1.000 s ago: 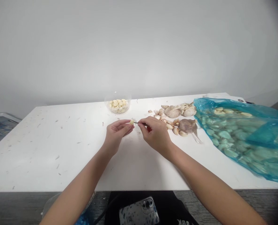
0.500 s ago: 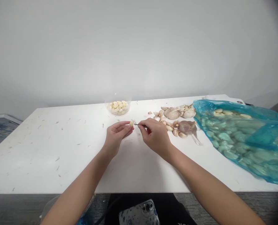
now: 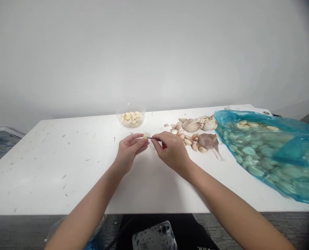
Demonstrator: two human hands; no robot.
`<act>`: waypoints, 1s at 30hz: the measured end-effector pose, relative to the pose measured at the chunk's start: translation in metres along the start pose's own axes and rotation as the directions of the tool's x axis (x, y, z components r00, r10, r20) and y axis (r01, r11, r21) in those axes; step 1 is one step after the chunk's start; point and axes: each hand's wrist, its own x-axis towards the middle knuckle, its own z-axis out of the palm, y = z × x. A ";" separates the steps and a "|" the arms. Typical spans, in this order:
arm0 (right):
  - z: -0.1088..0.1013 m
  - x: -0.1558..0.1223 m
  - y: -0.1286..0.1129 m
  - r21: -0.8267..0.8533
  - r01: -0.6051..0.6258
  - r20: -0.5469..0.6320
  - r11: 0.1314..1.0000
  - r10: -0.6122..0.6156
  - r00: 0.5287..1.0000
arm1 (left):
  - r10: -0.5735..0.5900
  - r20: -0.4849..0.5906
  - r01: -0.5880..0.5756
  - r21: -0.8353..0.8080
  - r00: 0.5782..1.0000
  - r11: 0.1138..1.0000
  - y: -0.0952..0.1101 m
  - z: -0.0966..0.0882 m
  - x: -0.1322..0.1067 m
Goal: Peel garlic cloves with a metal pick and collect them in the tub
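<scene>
Between the thumb and fingers of my left hand [image 3: 130,149] is a pale garlic clove [image 3: 145,136], with a bit of thin skin standing up at its far side. My right hand [image 3: 171,147] pinches a thin dark tool [image 3: 153,139]; its tip touches or nearly touches the clove, and most of it is hidden in my fingers, so I cannot tell its kind. Just past my right hand lie loose unpeeled cloves [image 3: 188,141] and a garlic bulb [image 3: 208,140]. Beyond my left hand stands a clear tub [image 3: 120,118] holding peeled cloves [image 3: 131,118].
A blue plastic bag [image 3: 269,152] full of garlic covers the right end of the white table [image 3: 92,180]. More garlic bulbs [image 3: 192,125] lie at the back, against its edge. Skin scraps dot the left side. A phone [image 3: 154,238] rests on my lap.
The tool in my right hand has shifted slightly left, up to the clove. My left hand stays nearly where it was, still holding the clove.
</scene>
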 end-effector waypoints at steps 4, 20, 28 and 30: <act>0.000 0.000 0.000 -0.002 0.013 0.002 1.000 -0.013 1.000 | 0.027 -0.006 -0.027 0.030 1.000 0.999 0.001 0.002 -0.001; 0.000 -0.001 -0.001 -0.010 0.011 -0.008 1.000 -0.011 1.000 | -0.103 0.021 0.104 -0.083 0.994 0.991 0.001 0.002 -0.001; 0.000 -0.004 -0.001 -0.061 0.069 -0.031 0.996 -0.071 0.997 | -0.138 0.033 0.140 -0.087 0.990 0.986 0.004 0.005 -0.003; 0.000 -0.004 -0.001 -0.077 0.089 -0.041 0.993 -0.093 0.995 | -0.140 0.043 0.143 -0.090 0.989 0.986 0.003 0.005 -0.004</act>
